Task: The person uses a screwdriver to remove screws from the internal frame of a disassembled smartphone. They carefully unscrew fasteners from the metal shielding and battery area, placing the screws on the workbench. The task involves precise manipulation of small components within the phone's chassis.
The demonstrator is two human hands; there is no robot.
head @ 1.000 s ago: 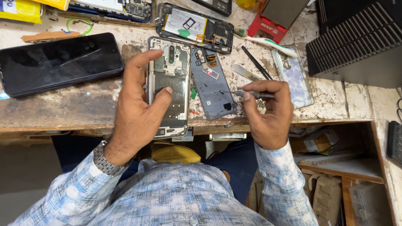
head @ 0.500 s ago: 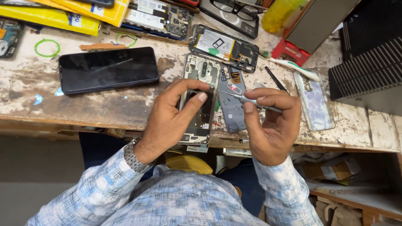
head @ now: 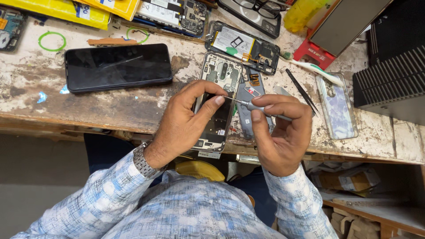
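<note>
Worn, paint-chipped wooden bench (head: 110,110) with phone parts spread on it, and two hands busy at its front edge.
On the bench edge lies an opened phone frame with bare grey metal insides (head: 219,99). The left hand (head: 186,121) rests on it, its thumb and fingers curled around the frame's lower half in a holding grip. The right hand (head: 281,132) pinches a thin silver screwdriver (head: 254,106) between its thumb and fingers, and the tip points at the middle of the frame, close to the left thumb. Just beside the frame lies a grey phone back plate (head: 248,95). A whole black phone with a dark screen (head: 117,66) lies well apart to the left. A clear see-through phone case (head: 337,106) lies to the right.
</note>
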